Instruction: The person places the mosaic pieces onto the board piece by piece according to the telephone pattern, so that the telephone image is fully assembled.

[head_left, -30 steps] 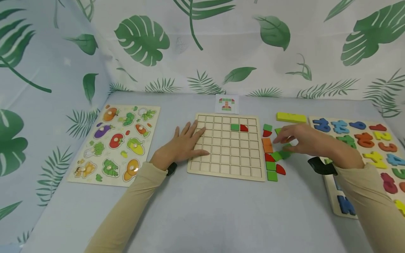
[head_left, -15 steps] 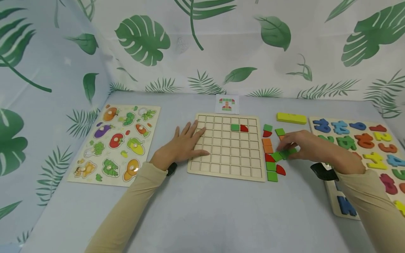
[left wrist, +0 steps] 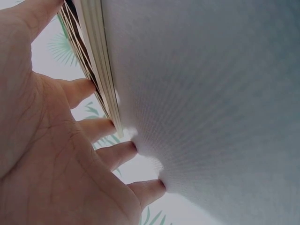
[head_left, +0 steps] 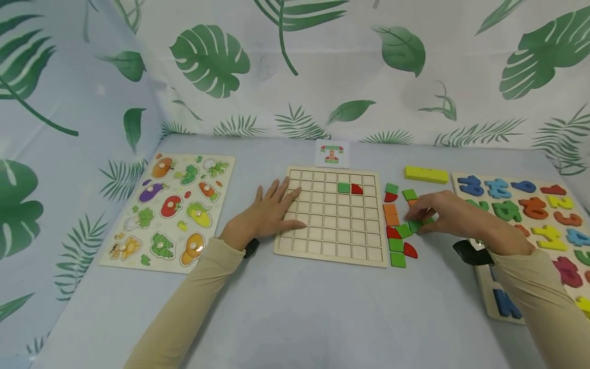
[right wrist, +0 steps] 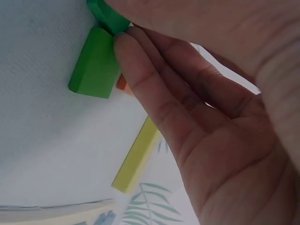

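Observation:
A wooden grid board (head_left: 329,236) lies in the middle of the table. One green square tile (head_left: 343,188) and a red quarter-circle tile (head_left: 357,189) sit side by side in its cells. My left hand (head_left: 264,215) rests flat, fingers spread, over the board's left edge; in the left wrist view some fingertips touch the cloth beside it. Right of the board, my right hand (head_left: 451,218) pinches a green square tile (head_left: 414,226) between thumb and fingers, low among the loose tiles. The right wrist view shows the held green tile (right wrist: 107,16) partly hidden at the fingertips.
Loose green, orange (head_left: 392,215) and red (head_left: 411,250) tiles lie along the board's right side. A pattern card (head_left: 332,154) is behind the board, a yellow block (head_left: 426,174) at back right. A vegetable puzzle (head_left: 182,225) lies left, a number puzzle (head_left: 484,279) right.
My right hand has come down onto the loose green tiles and its fingers have closed on one, which now looks slightly shifted. The left hand stays in place.

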A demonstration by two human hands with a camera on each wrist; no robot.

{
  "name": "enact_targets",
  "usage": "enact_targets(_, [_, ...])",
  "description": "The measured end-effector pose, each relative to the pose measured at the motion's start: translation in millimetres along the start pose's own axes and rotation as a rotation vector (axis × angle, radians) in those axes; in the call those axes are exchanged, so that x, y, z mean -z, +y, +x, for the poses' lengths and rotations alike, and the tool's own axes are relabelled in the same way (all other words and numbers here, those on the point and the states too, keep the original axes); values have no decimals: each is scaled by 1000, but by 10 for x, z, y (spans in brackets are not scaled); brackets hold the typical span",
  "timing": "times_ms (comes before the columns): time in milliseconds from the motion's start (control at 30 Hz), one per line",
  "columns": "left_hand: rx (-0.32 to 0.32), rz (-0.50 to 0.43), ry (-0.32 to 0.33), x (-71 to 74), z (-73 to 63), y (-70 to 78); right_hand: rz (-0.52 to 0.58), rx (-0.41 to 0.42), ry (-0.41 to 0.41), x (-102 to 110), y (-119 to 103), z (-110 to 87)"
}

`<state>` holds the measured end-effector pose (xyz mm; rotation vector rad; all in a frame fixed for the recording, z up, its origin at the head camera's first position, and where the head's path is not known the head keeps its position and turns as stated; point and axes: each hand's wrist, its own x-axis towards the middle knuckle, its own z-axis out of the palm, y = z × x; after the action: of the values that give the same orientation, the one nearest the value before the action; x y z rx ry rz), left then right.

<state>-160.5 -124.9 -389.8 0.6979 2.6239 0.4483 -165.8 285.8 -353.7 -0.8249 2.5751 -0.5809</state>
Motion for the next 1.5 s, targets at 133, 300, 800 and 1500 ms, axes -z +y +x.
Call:
enact_targets(133, [1, 4, 5, -7, -3, -1, -2, 8, 20, 4, 1, 2])
enact_targets(300, [4, 13, 5, -2, -2, 0, -20, 10, 47, -6, 5, -11])
enact_targets(800, [8, 6, 3, -21, -21, -1, 1, 1, 96, -38, 2, -60])
enact_targets(1500, [17, 18, -4, -8, 4, 6, -33, 39, 101, 87, -12, -56])
